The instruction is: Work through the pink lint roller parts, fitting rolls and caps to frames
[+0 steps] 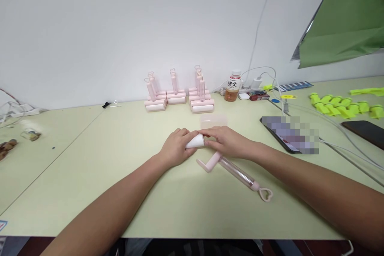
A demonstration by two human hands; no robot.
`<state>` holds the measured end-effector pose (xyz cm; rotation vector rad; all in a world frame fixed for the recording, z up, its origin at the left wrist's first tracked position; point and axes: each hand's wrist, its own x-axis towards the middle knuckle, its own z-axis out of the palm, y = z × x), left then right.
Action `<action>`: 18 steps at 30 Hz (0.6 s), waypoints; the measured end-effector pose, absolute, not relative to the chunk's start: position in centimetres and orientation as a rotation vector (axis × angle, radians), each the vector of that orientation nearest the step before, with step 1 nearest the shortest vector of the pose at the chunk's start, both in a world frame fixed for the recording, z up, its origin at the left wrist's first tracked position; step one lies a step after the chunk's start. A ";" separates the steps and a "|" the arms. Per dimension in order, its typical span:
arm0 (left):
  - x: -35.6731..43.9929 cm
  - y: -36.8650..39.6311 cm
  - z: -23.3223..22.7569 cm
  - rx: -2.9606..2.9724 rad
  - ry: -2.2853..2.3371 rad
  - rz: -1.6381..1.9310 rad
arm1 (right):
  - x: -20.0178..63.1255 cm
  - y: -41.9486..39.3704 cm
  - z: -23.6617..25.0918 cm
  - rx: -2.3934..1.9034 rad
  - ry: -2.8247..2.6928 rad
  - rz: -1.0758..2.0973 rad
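My left hand [177, 148] is wrapped round a white lint roller refill [195, 141] just above the tabletop. Fingers and thumb of my right hand [226, 141] pinch at the refill's right end; the fingertips are partly hidden. Below my right hand lies a pink lint roller handle [238, 172] with a clear tube and a heart-shaped loop. Its pale pink bracket [210, 163] carries no roll. Just beyond my hands rests a translucent pink roller cover [213, 120].
Several pink lint rollers [202, 106] stand by the wall. Right of them are a drink bottle [232, 86], a small white case [243, 96] and cables. A tablet-like device [276, 134], a dark phone [364, 132] and several neon yellow pieces [336, 106] lie to the right.
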<state>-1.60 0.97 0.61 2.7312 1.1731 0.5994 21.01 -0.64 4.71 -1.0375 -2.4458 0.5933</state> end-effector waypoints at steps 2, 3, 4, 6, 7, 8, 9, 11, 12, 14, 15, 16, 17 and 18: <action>-1.6 0.9 0.7 2.740 1.170 0.582 | 21.2 -0.6 4.4 -1.039 -2.445 0.554; -1.5 0.9 0.8 2.744 1.167 0.577 | 21.3 -0.6 4.2 -1.041 -2.443 0.537; -1.5 0.8 0.9 2.747 1.165 0.578 | 21.3 -0.6 4.1 -1.042 -2.441 0.523; -1.5 0.8 0.9 2.748 1.160 0.584 | 21.3 -0.6 3.8 -1.040 -2.425 0.507; -1.5 0.8 0.9 2.747 1.158 0.585 | 21.3 -0.6 3.6 -1.035 -2.411 0.513; -1.5 0.7 0.9 2.746 1.161 0.586 | 21.2 -0.5 3.5 -1.031 -2.390 0.520; -1.5 0.7 0.9 2.745 1.163 0.584 | 21.2 -0.5 3.3 -1.027 -2.368 0.530; -1.5 0.7 0.8 2.740 1.171 0.577 | 21.0 -0.4 3.1 -1.021 -2.335 0.541; -1.5 0.7 0.8 2.735 1.177 0.574 | 20.9 -0.4 3.0 -1.021 -2.328 0.534; -1.5 0.8 0.9 2.723 1.184 0.569 | 20.8 -0.5 3.0 -1.024 -2.327 0.505; -1.4 0.8 0.9 2.715 1.190 0.568 | 20.8 -0.5 2.9 -1.029 -2.323 0.493; -1.4 0.8 0.9 2.705 1.197 0.569 | 20.8 -0.5 2.9 -1.039 -2.314 0.487; -1.4 0.8 1.0 2.692 1.207 0.573 | 20.8 -0.6 2.9 -1.058 -2.300 0.487; -1.3 0.8 1.0 2.676 1.221 0.579 | 20.8 -0.6 2.8 -1.084 -2.279 0.491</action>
